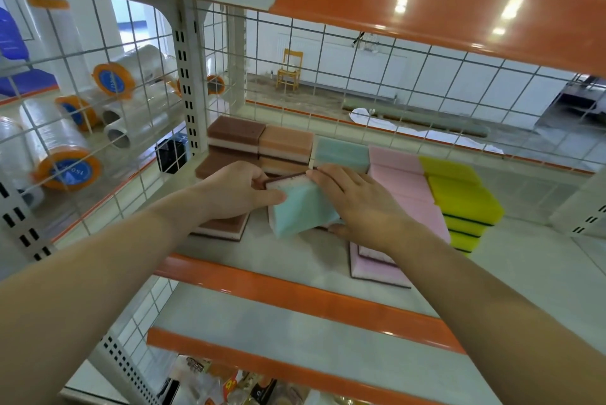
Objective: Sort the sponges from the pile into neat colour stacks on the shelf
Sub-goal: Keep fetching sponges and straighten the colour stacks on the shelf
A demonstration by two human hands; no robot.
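Sponges, sorted by colour, line a grey shelf (pixel 305 276) with an orange front edge, seen from the head camera. A teal sponge (pixel 303 208) with a white middle layer and dark scouring backing sits tilted between both hands at the middle of the shelf. The left hand (pixel 236 189) curls its grip around the sponge's left end, thumb on the teal face. The right hand (pixel 357 201) holds the right end, fingers laid over the top edge and thumb tucked beneath. Behind them, at the far side, stand a brown stack (pixel 234 139), an orange stack (pixel 285 148) and a single teal sponge (pixel 341 152). To the right run a pink row (pixel 410 188) and, beyond it, a yellow stack (pixel 462 198). Another brown sponge (pixel 226 227) lies flat under the left wrist, and a pink sponge (pixel 377 267) lies near the front edge under the right forearm. A wire grid (pixel 360 76) backs the shelf; plastic film rolls (pixel 65 155) fill the neighbouring bay on the left.
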